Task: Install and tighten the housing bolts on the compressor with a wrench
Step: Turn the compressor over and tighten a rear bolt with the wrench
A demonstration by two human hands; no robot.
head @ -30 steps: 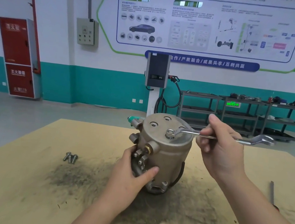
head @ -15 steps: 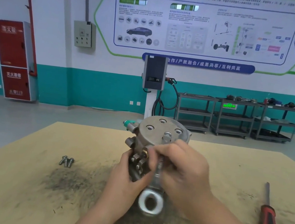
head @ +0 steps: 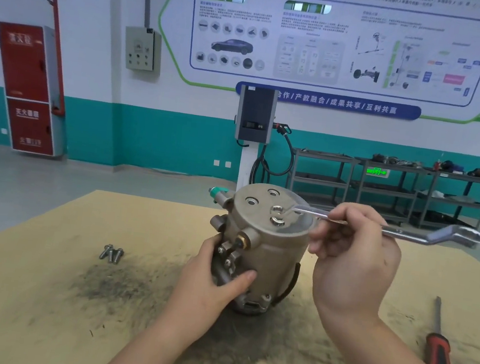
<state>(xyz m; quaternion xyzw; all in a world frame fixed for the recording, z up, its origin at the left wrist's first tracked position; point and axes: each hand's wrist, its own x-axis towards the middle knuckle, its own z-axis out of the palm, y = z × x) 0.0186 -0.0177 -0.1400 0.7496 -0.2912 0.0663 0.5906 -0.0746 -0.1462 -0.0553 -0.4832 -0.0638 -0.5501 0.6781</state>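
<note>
A bronze-coloured compressor [head: 266, 254] stands upright in the middle of the stained wooden table [head: 36, 308]. My left hand [head: 214, 284] grips its lower left side over the fittings. My right hand [head: 353, 256] holds a silver wrench [head: 425, 235] by its shank, level above the compressor's right edge. The wrench's near end, blurred, lies over the top plate by a bolt head [head: 277, 221]. Other holes in the top plate show no bolt heads. Loose bolts [head: 111, 253] lie on the table to the left.
A red-handled screwdriver [head: 438, 354] lies on the table at the right, near my right forearm. Dark grime stains the board around the compressor. Beyond the table are a charging post [head: 252, 141], metal shelving racks [head: 389, 188] and a red cabinet [head: 29, 89].
My right hand swung the wrench down in front of the compressor, then brought it back up level, its end over the top plate. My left hand kept its grip on the housing.
</note>
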